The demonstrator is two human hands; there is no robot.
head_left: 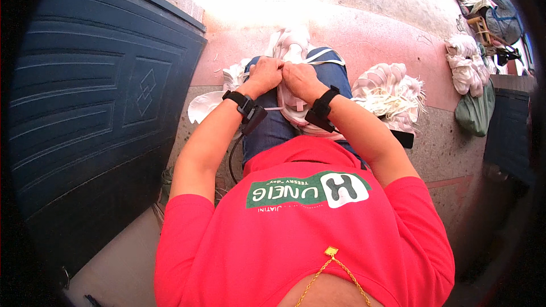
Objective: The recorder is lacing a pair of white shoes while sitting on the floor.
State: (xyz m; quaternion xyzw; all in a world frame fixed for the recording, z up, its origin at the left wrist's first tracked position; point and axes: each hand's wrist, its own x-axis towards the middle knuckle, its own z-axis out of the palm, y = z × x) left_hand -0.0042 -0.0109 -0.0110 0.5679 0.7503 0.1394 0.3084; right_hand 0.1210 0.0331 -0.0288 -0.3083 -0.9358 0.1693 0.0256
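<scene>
A pale white-and-pink sneaker (293,115) rests lengthwise on my lap between the jeans-covered thighs. Over its middle, my left hand (264,75) and my right hand (302,81) meet with fingers pinched together at the tips. What the fingertips grip is hidden and too small to name. A white shoelace (334,53) loops from the shoe across the right thigh. On the left, another thin white strip (274,108) runs out below my left hand. Both wrists wear black straps with a dark box.
Right of my legs lies a pile of white shoes and laces (387,94), with a black phone-like slab (404,139) nearby. More pale shoes (467,63) sit above a green bag (476,111) farther right. A dark blue panelled door (108,96) stands close on the left.
</scene>
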